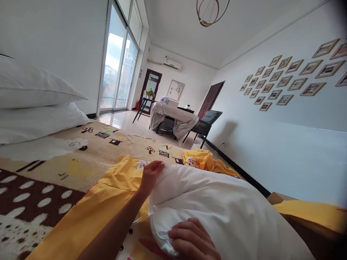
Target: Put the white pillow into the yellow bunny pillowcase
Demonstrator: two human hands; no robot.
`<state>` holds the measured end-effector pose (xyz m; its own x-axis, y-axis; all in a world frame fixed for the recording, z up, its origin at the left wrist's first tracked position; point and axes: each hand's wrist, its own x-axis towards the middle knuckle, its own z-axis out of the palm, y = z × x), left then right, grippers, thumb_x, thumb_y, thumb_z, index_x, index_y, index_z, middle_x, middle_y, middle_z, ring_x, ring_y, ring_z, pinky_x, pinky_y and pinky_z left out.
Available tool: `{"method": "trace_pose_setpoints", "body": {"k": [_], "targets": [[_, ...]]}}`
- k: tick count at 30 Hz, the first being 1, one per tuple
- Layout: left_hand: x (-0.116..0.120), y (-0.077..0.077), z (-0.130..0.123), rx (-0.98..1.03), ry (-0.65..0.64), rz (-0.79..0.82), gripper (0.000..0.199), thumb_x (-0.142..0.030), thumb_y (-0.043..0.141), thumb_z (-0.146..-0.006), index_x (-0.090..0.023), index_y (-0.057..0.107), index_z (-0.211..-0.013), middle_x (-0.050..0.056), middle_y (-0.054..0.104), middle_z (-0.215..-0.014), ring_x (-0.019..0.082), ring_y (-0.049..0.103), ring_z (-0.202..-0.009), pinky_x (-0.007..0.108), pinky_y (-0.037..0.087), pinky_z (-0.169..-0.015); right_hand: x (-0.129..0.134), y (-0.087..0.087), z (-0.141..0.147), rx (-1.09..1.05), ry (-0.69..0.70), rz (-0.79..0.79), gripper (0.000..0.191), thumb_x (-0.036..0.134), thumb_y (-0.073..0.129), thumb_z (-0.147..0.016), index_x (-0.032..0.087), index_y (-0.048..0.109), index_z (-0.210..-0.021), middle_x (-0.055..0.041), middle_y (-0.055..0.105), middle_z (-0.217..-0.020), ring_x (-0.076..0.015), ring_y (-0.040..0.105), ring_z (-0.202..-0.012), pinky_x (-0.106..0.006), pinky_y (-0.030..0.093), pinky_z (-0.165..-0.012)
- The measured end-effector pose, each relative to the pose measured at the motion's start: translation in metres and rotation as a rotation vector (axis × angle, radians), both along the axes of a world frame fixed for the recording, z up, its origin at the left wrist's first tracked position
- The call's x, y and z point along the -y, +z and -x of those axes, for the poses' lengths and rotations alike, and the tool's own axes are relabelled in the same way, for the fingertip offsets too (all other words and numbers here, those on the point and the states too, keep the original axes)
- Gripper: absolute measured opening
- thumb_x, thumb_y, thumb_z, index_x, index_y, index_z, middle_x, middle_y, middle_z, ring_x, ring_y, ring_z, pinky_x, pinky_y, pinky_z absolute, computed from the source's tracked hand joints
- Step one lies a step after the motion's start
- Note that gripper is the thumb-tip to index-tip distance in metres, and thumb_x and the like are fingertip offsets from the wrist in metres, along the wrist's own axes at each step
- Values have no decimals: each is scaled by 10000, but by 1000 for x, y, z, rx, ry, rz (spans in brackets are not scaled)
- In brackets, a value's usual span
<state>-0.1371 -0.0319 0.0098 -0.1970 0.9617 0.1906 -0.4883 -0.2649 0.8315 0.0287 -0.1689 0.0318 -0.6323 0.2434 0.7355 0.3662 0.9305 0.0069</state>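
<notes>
A plump white pillow [222, 198] lies in front of me, partly over a yellow pillowcase [108, 195] printed with a cartoon face. My left hand [151, 175] pinches the pillow's far left corner between thumb and fingers. Lower down, my right hand [192, 238] has its fingers curled over the pillow's near left edge, gripping the white fabric. The pillow's right side runs out toward the bottom of the view.
A patterned blanket [108, 144] covers the bed. White pillows [40, 119] are stacked at the left. Crumpled yellow fabric [200, 159] lies beyond my pillow. On the right, yellow cloth [311, 215] rests on a cardboard box [275, 198]. A covered table [173, 115] and black chair [207, 122] stand farther back.
</notes>
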Motion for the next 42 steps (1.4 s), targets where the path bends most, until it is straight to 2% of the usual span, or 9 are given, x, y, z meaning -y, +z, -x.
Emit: {"method": "trace_pose_setpoints", "body": {"k": [3, 9, 12, 15, 17, 26, 34, 38, 42], "targets": [[-2, -2, 0, 0, -1, -1, 282, -361, 769, -531, -156, 674, -700, 11, 658, -634, 98, 511, -560, 199, 357, -512, -1, 24, -8, -150, -27, 222, 105, 200, 497, -897, 268, 559, -947, -30, 718, -880, -179, 674, -800, -297, 546, -673], [0, -2, -3, -31, -23, -16, 277, -356, 747, -551, -146, 667, -714, 5, 655, -615, 81, 477, -521, 193, 342, -498, -4, 65, -30, -154, -167, 264, 159, 202, 453, -903, 276, 592, -924, -26, 688, -826, -182, 649, -748, -304, 515, -701], [3, -2, -7, -70, -36, -43, 247, -337, 734, -580, -146, 681, -726, 6, 661, -624, 95, 507, -551, 201, 366, -523, -13, 86, -28, -122, -340, 547, 141, 300, 489, -885, 240, 612, -850, -21, 665, -789, -165, 615, -719, -252, 494, -632], [7, 0, -13, -109, -34, -75, 189, -299, 721, -610, -147, 703, -721, 16, 681, -674, 121, 556, -642, 216, 417, -615, -25, 98, -21, -117, -322, 899, 204, 390, 522, -854, 200, 591, -821, -16, 630, -736, -150, 577, -670, -227, 448, -562], [12, 2, -18, -128, -43, -92, 173, -290, 710, -631, -148, 717, -731, 24, 693, -711, 133, 571, -681, 227, 433, -658, -37, 97, -17, -110, -290, 949, 202, 384, 530, -843, 192, 590, -835, -6, 614, -713, -137, 551, -647, -223, 416, -555], [40, 15, -30, -204, -177, -90, 219, -324, 687, -680, -124, 731, -758, 24, 669, -645, 120, 543, -599, 207, 382, -555, -100, 63, -12, 61, -353, 682, 49, 214, 536, -805, 199, 581, -817, 6, 639, -717, -142, 553, -667, -263, 396, -628], [40, 17, -28, -160, -206, -58, 284, -337, 736, -628, -119, 748, -809, 34, 675, -651, 134, 550, -632, 210, 378, -575, -110, 56, -12, 32, -253, 562, 40, 254, 599, -794, 217, 587, -785, -46, 608, -1036, -198, 546, -999, -339, 393, -883], [40, 13, -28, -189, -238, -56, 269, -338, 687, -685, -141, 756, -853, 35, 677, -658, 151, 562, -633, 232, 389, -582, -112, 51, -12, 79, -269, 682, 19, 222, 507, -838, 222, 503, -856, -12, 626, -879, -175, 580, -860, -319, 415, -788], [42, 12, -27, -460, -25, -134, 197, -274, 606, -760, -212, 764, -860, 29, 671, -672, 180, 570, -708, 284, 421, -664, -110, 51, -12, 49, -315, 743, 124, 221, 558, -792, 215, 493, -897, 1, 639, -798, -158, 581, -734, -281, 416, -676]]}}
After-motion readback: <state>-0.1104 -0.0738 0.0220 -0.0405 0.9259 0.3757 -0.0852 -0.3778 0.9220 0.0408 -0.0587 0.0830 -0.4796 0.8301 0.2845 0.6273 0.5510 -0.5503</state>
